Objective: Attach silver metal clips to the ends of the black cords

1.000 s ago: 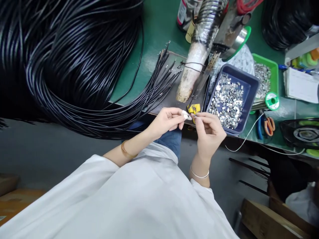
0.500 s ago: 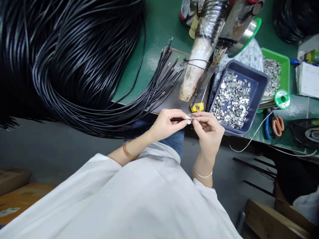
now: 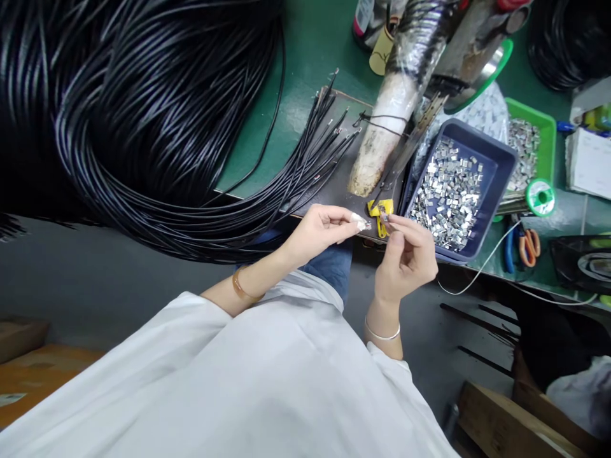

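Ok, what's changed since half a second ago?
The right hand has drawn away rightward, leaving a gap to the left hand, which keeps pinching a small piece. Whether the right holds anything is unclear. Cables and blue bin stayed put.

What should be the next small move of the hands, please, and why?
Perhaps move the right hand slightly left, toward the small piece pinched in the left hand. The two hands are close, but a gap separates them. Whether the right hand also holds something, I cannot tell.
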A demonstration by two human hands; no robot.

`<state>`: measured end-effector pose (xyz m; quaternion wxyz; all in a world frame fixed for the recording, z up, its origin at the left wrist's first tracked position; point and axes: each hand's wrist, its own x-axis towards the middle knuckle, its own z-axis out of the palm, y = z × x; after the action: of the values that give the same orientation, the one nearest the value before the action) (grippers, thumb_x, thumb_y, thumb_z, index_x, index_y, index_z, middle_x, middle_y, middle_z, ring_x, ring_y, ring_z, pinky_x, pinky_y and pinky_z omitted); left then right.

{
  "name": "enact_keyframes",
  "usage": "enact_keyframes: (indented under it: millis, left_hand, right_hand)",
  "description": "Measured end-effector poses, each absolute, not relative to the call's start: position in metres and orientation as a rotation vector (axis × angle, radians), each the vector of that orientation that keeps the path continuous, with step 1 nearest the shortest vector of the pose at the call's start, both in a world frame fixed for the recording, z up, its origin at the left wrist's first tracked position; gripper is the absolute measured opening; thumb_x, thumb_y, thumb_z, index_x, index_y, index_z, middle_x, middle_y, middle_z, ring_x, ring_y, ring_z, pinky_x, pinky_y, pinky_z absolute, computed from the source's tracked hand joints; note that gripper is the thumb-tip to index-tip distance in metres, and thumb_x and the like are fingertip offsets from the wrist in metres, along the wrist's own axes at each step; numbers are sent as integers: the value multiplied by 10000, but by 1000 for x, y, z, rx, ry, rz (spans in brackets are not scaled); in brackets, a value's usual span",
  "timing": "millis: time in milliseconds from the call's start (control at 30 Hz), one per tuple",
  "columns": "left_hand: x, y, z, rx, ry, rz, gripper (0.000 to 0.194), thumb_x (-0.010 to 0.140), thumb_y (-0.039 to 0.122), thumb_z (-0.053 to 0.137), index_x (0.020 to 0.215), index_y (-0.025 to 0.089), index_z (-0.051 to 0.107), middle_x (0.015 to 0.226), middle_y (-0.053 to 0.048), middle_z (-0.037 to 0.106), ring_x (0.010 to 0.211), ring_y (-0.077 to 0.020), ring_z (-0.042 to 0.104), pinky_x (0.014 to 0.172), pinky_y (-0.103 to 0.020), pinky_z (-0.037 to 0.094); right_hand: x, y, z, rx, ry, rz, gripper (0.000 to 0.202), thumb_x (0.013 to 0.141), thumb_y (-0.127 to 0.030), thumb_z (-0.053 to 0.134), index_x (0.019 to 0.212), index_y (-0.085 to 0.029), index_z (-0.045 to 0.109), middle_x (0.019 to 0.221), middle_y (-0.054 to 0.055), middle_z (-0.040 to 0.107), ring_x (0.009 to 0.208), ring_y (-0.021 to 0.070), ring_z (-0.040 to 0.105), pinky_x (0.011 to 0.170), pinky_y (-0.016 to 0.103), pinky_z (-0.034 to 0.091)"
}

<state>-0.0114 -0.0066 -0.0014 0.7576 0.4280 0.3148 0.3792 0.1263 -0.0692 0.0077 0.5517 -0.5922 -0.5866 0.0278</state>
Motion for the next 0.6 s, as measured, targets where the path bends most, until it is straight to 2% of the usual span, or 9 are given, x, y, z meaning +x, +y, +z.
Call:
enact_keyframes:
  millis: [100,233,300,467,600]
  left_hand:
    - [-10,-4,-2,902,681,876,179,668,263,784,719,110,706,611,13,618,552,-48,498,551,-193,391]
    - [-10,-3,1,942,676,863,117,668,196,754,681,111,675,528,54,523,490,-25,396,496,-178,315]
    - [-10,-2,2,962,676,862,94,688,191,736,709,110,693,527,54,522,485,-24,391,494,-178,314]
    - [-8,1,-1,946,680,887,108,711,209,732,761,113,732,672,2,661,598,-56,544,606,-188,437]
    - [-5,3,-3,936,684,922,115,713,223,746,748,115,731,735,-12,702,662,-76,603,684,-203,491]
  right_hand:
    - [126,-70,7,-1322,-1440,88,161,910,-184,519,998,-266,626,977,13,722,908,169,707,786,389,612]
    - [125,-68,4,-1346,-1360,259,77,908,-201,531,907,-231,602,952,21,716,874,158,713,754,355,619]
    - [125,-66,3,-1375,-1298,316,42,899,-209,554,874,-220,587,945,24,708,863,149,712,736,333,619]
    - [128,-63,1,-1389,-1370,238,88,825,-153,645,852,-223,599,945,18,723,895,157,714,769,336,607]
    - [132,-61,-2,-1340,-1513,64,162,780,-91,669,858,-224,620,977,14,740,884,153,722,798,330,604]
